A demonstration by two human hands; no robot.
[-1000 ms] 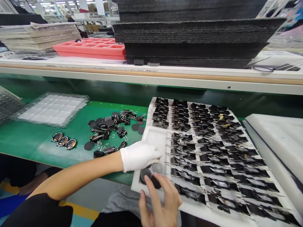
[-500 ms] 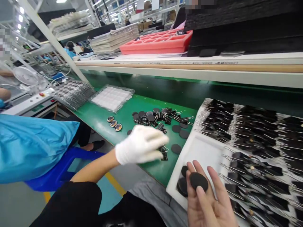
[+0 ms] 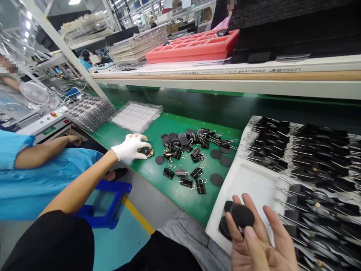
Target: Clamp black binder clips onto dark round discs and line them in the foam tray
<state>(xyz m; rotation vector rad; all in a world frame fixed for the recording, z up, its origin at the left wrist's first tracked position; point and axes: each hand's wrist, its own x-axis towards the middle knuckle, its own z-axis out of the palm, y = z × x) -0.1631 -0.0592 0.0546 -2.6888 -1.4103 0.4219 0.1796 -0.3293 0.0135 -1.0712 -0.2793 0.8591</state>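
My left hand (image 3: pixel 132 147), in a white glove, is over a short row of small round gold-and-dark pieces (image 3: pixel 149 152) on the green bench. Its thumb and fingers are bent and apart around them, and the glove partly hides the row. My bare right hand (image 3: pixel 262 241) holds a black round pad (image 3: pixel 242 215) between thumb and fingers, palm up. Behind that pad, more black round pads (image 3: pixel 225 227) sit in the white foam tray (image 3: pixel 254 180). Black binder clips (image 3: pixel 196 173) and loose round pads (image 3: pixel 217 179) lie on the bench between my hands.
At right, rows of binder clips (image 3: pixel 316 158) grip dark pieces in the foam tray. A clear plastic tray (image 3: pixel 137 116) lies at the back left beside stacked trays (image 3: pixel 88 111). A shelf (image 3: pixel 197 77) crosses above. A co-worker in blue (image 3: pixel 56 169) sits left.
My left hand has moved left, from above the binder clips to the small round pieces. My right hand still holds the round pad. The co-worker's arm has come into view.
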